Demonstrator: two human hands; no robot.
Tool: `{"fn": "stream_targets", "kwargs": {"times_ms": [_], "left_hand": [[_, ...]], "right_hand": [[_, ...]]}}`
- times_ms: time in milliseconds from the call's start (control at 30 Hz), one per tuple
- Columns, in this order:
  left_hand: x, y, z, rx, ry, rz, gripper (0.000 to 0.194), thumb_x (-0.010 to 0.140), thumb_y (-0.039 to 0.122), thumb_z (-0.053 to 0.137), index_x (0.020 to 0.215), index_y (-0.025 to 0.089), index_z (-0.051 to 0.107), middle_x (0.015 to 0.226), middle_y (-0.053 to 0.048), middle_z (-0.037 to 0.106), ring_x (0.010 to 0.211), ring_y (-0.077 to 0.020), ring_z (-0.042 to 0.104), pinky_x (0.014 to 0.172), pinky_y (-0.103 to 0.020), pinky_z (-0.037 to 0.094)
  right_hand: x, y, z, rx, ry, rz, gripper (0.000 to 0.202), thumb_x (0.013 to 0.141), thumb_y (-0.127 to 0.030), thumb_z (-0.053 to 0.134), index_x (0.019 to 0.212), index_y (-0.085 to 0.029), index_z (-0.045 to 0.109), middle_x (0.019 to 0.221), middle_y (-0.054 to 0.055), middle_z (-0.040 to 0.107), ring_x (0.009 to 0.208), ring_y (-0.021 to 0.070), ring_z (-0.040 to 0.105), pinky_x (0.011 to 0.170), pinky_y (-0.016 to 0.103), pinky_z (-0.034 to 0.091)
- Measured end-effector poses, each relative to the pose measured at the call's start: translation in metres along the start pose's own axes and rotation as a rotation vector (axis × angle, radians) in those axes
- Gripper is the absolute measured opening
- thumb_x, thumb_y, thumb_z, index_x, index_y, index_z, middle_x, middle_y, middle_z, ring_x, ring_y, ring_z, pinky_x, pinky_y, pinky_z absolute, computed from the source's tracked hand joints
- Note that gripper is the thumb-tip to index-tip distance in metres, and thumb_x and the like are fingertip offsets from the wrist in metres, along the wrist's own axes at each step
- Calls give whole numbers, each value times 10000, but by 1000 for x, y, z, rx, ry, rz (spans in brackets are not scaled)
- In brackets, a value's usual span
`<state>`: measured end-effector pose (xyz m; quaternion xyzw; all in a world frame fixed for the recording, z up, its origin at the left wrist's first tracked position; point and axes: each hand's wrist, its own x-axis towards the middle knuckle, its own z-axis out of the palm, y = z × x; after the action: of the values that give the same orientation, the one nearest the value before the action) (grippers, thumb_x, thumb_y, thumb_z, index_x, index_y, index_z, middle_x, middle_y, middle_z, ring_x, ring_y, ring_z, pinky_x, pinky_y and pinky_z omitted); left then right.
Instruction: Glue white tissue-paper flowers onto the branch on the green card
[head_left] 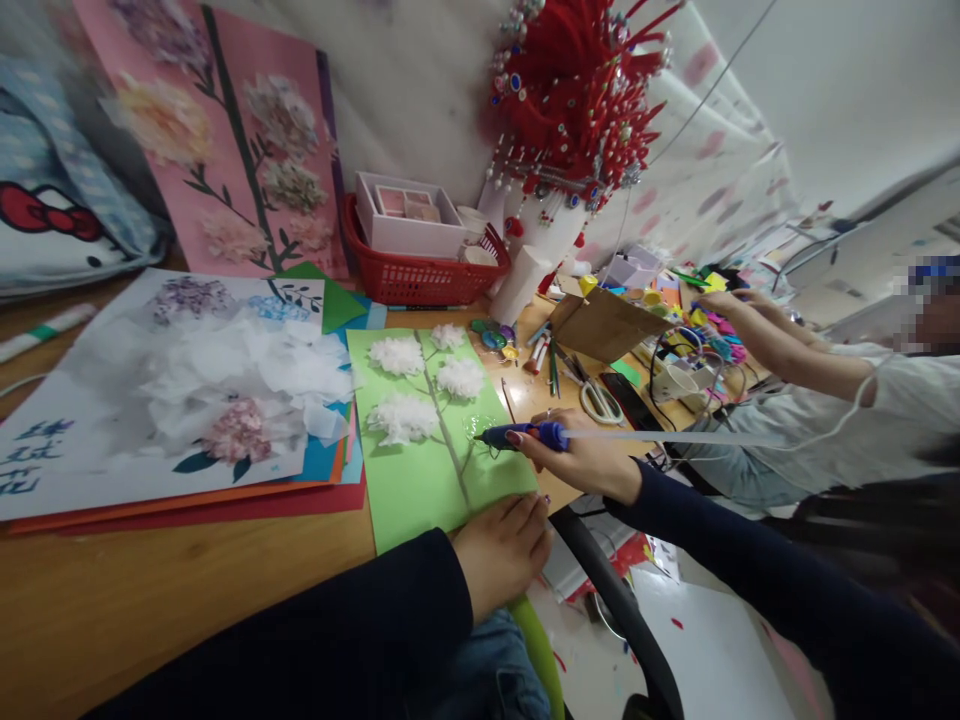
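A light green sheet of paper (405, 500) lies on the table, with a drawn branch and several fluffy white paper flowers (405, 418) on it. My right hand (589, 458) grips a blue hot glue gun (517, 435), and a long translucent glue stick (660, 436) sticks out of its back. The nozzle points at a patch of shiny looped glue (476, 428) near the branch's right side. My left hand (502, 552) rests palm down on the sheet's near right corner, its fingers lying flat.
White tissue petals (202, 365) cover a printed flower sheet on the left. Behind stand a red basket (420, 275) and a pink flower picture (247, 150). Scissors (600, 402) and a cardboard piece (607, 325) lie rightward. Another person's arms (795, 340) reach over craft supplies.
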<state>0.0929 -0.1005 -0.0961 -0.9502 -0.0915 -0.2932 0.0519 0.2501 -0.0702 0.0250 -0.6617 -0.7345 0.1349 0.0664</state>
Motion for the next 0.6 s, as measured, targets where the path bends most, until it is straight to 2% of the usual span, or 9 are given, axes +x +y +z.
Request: {"fn": "stream_targets", "kwargs": {"times_ms": [133,300,467,600], "left_hand": [[0,0,-1,-5,-41,26,285,968,230,461,1134,107,657,1343,-154,591,1239,-248,554,1055,-351,376],[1,-1,-1,-1,-160,38,303,963,241,472,1131,115,689,1416,-126,532,1311,-236,485,1079,-326,352],[0,1,4,16,-186,21,315,968,228,462,1175,127,676,1452,-100,497,1323,-225,469,1099,-326,327],[-1,1,5,3,-192,29,310,966,240,473,1156,125,688,1461,-114,483,1323,-234,468,1100,-339,324]], "right_hand": [[-1,3,5,-28,39,49,588,870,-645,435,524,-182,538,489,6,492,457,99,411,495,275,275],[-8,8,4,-31,77,90,585,831,-689,449,524,-195,514,514,23,518,485,119,445,507,284,303],[-9,2,-4,19,4,40,599,873,-656,437,544,-181,597,511,27,537,504,124,482,517,276,321],[-4,-2,-1,55,-26,0,566,896,-611,449,606,-170,653,565,36,585,549,129,519,555,271,352]]}}
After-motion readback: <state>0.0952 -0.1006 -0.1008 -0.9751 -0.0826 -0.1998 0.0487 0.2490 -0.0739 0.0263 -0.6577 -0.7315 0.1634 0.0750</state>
